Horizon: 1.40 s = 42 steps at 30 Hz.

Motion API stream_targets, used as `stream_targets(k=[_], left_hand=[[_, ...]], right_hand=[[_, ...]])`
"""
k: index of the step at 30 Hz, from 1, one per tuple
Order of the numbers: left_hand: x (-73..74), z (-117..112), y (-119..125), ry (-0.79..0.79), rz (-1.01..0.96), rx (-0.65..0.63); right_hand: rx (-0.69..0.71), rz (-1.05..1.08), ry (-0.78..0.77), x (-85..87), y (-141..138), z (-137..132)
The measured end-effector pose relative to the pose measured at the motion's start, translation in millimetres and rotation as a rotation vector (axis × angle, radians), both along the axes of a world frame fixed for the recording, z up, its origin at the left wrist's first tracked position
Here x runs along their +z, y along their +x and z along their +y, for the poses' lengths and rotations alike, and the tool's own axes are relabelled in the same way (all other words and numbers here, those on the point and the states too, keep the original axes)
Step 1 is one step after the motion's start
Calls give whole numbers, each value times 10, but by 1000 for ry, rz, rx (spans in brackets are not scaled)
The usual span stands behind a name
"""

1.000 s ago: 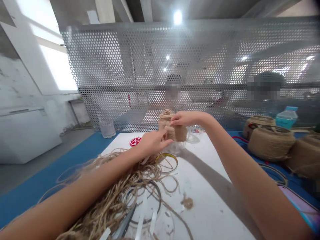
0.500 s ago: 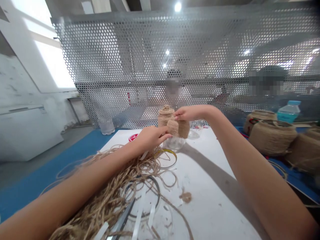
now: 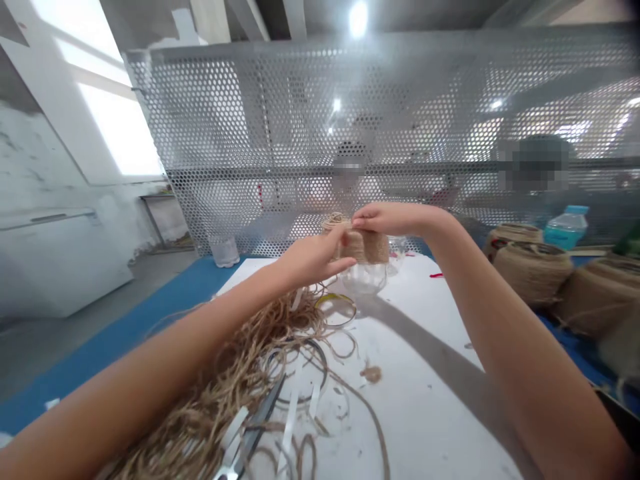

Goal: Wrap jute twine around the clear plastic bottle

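A clear glass jar (image 3: 367, 267) partly wrapped in brown jute twine stands at the far middle of the white table (image 3: 425, 400). My right hand (image 3: 385, 219) pinches the twine at the jar's top edge. My left hand (image 3: 313, 259) presses its fingers on the wrapped left side of the jar, fingers closed on the twine. A loose tangle of jute twine (image 3: 235, 373) lies under my left forearm. A twine-wound spool or jar top (image 3: 334, 221) shows just behind my hands.
Several finished twine-wrapped jars (image 3: 533, 273) stand at the right on blue cloth, with a plastic bottle (image 3: 565, 227) behind. A yellow ring (image 3: 336, 308), white paper strips and scissors (image 3: 255, 433) lie among the twine. A perforated metal screen (image 3: 350, 133) backs the table; people sit behind it.
Both hands and the jar have lifted slightly and shifted right. My left hand has moved up against the jar's wrapped side. The camera view tilted a little.
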<state>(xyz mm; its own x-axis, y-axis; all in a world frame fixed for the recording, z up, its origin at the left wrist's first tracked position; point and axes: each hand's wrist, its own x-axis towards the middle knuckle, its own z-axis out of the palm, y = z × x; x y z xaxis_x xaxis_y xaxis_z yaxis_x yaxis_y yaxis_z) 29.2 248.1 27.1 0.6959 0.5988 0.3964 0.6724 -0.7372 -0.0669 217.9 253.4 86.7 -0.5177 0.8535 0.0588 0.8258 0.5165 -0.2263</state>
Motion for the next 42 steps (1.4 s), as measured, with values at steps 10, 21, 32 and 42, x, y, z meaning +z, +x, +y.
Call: stream_targets(k=[10, 21, 32, 42], left_hand=[[309, -922, -46, 146, 42, 10], [166, -2169, -241, -107, -7, -132], [-233, -2384, -143, -163, -50, 45], [-360, -2416, -208, -77, -20, 53]], right_hand=[[-24, -77, 152, 355, -98, -971], [-11, 25, 160, 85, -277, -2207], [-55, 196, 155, -403, -204, -2420], [-99, 273, 264, -544, -255, -2465]])
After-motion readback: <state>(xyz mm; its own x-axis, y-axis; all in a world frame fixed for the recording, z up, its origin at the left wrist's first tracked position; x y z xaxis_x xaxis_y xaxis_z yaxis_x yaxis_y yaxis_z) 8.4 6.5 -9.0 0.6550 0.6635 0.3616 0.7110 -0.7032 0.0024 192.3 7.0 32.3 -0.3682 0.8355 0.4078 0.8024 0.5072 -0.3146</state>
